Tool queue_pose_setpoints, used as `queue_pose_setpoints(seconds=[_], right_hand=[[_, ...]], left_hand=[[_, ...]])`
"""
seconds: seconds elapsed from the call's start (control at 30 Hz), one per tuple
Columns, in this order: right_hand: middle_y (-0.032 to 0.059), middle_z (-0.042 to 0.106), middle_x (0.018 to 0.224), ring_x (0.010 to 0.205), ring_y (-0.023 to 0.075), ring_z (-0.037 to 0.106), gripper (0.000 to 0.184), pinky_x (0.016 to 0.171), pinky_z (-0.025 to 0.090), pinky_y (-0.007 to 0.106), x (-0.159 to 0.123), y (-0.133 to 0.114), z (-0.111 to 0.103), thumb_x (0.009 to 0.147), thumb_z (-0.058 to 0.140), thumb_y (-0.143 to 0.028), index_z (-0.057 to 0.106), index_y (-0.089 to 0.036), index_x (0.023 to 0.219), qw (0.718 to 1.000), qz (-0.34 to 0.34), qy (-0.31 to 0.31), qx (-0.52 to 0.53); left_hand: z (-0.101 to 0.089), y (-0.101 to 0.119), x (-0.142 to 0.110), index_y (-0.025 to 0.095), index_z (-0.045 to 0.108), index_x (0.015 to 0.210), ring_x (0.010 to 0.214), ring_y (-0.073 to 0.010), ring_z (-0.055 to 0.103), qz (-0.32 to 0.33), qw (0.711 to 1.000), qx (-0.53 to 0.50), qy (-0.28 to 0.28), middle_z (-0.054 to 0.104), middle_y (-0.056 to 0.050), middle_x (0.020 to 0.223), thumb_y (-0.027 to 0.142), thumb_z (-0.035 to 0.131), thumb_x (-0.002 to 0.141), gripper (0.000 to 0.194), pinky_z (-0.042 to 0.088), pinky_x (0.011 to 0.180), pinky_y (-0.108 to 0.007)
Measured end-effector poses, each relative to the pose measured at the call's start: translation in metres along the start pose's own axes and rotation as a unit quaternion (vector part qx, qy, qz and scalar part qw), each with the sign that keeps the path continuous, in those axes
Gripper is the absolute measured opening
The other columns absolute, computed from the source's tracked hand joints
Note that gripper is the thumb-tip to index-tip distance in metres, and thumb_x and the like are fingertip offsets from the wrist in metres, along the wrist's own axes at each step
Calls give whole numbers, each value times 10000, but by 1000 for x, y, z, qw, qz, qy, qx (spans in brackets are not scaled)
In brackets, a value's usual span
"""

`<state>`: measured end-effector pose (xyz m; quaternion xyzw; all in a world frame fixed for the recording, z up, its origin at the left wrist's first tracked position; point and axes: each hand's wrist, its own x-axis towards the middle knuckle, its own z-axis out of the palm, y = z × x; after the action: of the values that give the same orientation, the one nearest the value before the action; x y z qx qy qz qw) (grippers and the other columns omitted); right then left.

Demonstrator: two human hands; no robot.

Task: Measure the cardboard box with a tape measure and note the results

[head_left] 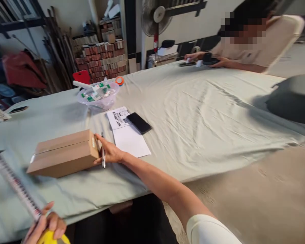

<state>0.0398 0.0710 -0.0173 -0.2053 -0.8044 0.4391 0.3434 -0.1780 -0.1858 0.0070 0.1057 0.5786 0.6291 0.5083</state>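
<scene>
From my end, I have the left hand (47, 223) clasping a yellow-cased tape measure (50, 237), its white printed blade (20, 190) extended left of the rectangular brown cardboard box (66, 149) on the pale-green-cloth-covered desk (183, 149). My right hand (112, 151) grasps a slim silver pen (103, 160) against the box's right end.

A closed brown cardboard box (62, 152) lies between eight and nine o'clock, a seam along its top, a pale label (93, 142) on its three o'clock end. At its six o'clock, a yellow tape measure (50, 238) extends its blade (19, 188) toward eleven. Beside the label end, a slim pen (103, 161) points twelve to six.
</scene>
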Motion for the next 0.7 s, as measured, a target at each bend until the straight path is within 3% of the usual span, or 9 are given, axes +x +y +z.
queue_pose_setpoints(seconds=[0.13,0.23,0.33,0.43,0.57,0.7], right_hand=[[210,278,1570,1244,343,530,1316,1047,432,475,-3,3,2,616,870,-446,3,-191,1572,1000,-11,-7,-20],[239,243,1576,975,265,646,1302,917,513,448,-6,2,2,641,853,-441,-30,-215,1571,999,-29,-17,-38],[268,302,1538,806,214,646,1294,830,540,434,-9,0,1,659,838,-447,-50,-200,1568,997,-47,-18,-58],[260,377,1491,784,211,638,1259,798,544,428,-10,-2,0,683,816,-454,-44,-200,1566,995,-59,-10,-80],[174,615,1202,801,237,628,1183,800,533,441,-11,-2,-3,715,784,-404,-10,-183,1564,992,-55,-13,-109],[96,645,994,799,244,623,1142,795,529,443,-11,-3,-4,724,766,-365,13,-163,1559,991,-53,-20,-124]], left_hand=[[44,-11,-49,247,659,1028,524,-141,535,-2,998,49,-43,578,15,632,354,772,722,343,403,488,-244],[63,-11,-63,184,653,1004,539,-136,561,-39,993,41,-103,594,-4,653,357,726,789,286,404,519,-236],[70,-14,-67,160,650,971,505,-135,561,-58,989,35,-135,585,-5,625,396,700,808,290,397,500,-235],[72,-16,-71,161,649,951,511,-138,576,-63,987,47,-142,593,-7,618,413,685,817,288,414,510,-233],[74,-14,-72,162,645,942,521,-143,590,-58,986,58,-144,602,-6,620,431,674,821,296,418,519,-233],[76,-17,-68,157,636,941,526,-141,579,-54,988,58,-133,601,-4,623,449,686,806,325,424,526,-239]])
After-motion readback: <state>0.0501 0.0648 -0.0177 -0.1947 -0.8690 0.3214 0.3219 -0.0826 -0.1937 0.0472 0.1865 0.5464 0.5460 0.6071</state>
